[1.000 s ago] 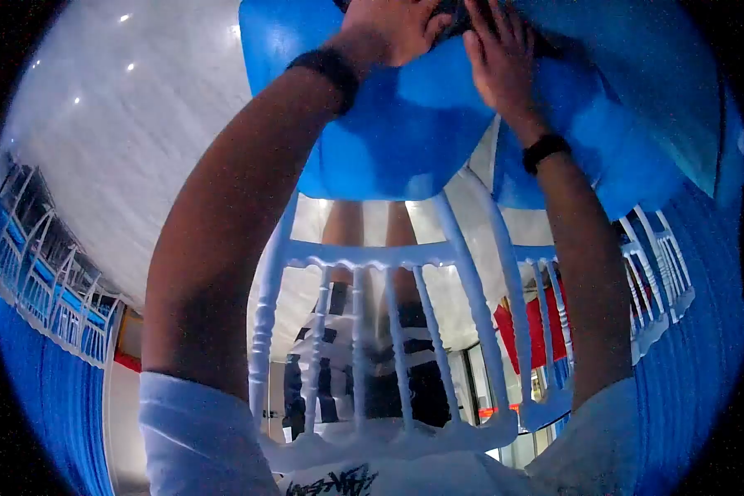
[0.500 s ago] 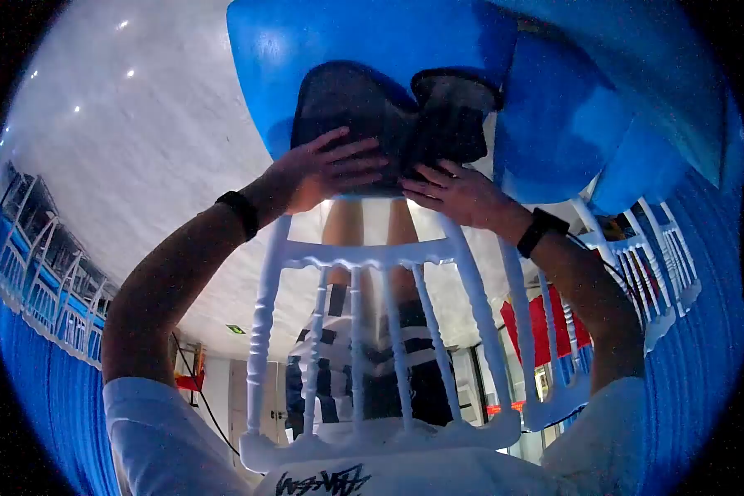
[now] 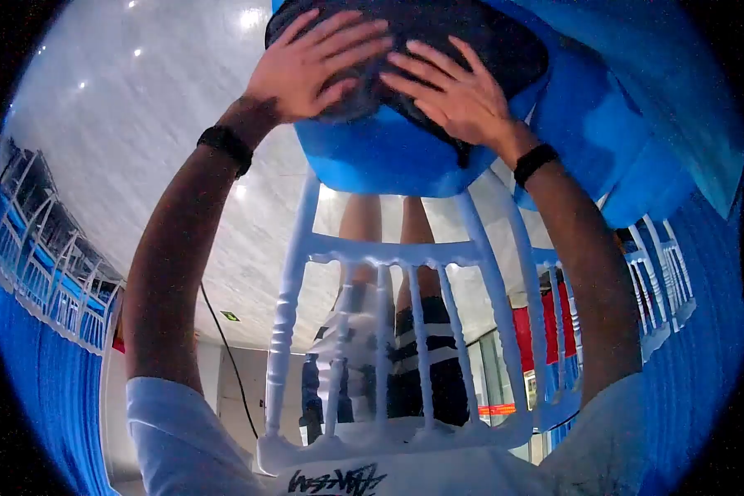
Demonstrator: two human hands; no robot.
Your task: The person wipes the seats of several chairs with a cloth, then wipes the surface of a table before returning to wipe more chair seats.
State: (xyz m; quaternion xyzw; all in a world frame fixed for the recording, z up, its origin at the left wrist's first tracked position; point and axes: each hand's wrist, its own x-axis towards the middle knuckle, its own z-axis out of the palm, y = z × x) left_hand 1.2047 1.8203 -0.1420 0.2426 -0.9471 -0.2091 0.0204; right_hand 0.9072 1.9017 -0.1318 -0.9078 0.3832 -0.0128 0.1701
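A dark black cloth item (image 3: 504, 50) lies spread over the blue surface (image 3: 380, 157) in front of me; I cannot make out what kind of cloth item it is. My left hand (image 3: 310, 70) rests palm down on its left part with fingers spread. On the right part, my right hand (image 3: 459, 95) lies flat, its fingers also apart and pointing inward. Neither hand grips the cloth. Closer to my body stands the white spindle back of a chair (image 3: 388, 252), between my forearms.
More white chairs (image 3: 58, 273) stand in a row at the left, and others (image 3: 661, 289) at the right. A blue cover (image 3: 587, 124) extends to the right. A red cloth (image 3: 525, 339) shows behind the chair spindles. A dark cable (image 3: 231, 347) hangs at the lower left.
The black cloth, bunched in two folded parts before, now lies wider and flatter. Both hands have moved farther up the view, and more of the blue surface's near edge shows.
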